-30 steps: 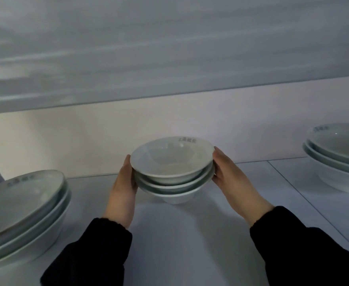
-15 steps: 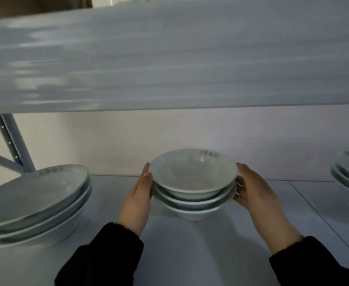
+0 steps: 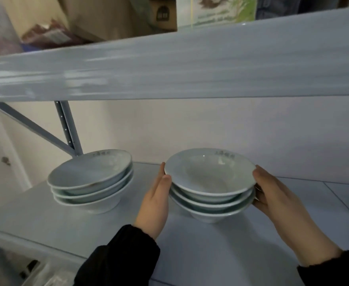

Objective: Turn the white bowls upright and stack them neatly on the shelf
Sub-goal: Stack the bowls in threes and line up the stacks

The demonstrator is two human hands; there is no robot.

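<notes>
The stack of three white bowls (image 3: 209, 178) sits right side up between the two grips, out in front of the person on the shelf (image 3: 210, 254). The left grip (image 3: 155, 201) lies flat against the left side of the stack. Its fingers are straight and its thumb tip touches the top bowl's rim. The right grip (image 3: 272, 193) holds the right side. Its thumb rests on the top rim and its fingers curl in under the lower bowls, where their tips are hidden. The bottom bowl's foot is down at the shelf, but it is hard to tell if it rests there or is held just off it.

To the left of the left grip, a bit apart from it, stands a second stack (image 3: 91, 178) of three bowls, also right side up. Both top bowls have small dark writing near the far rim, too blurry to read. Behind that second stack a gray post (image 3: 68, 129) goes up to the top board (image 3: 190, 65) above both grips. The boxes and bags on that board are cut off and smeared. Black sleeves (image 3: 118, 259) cover both wrists.
</notes>
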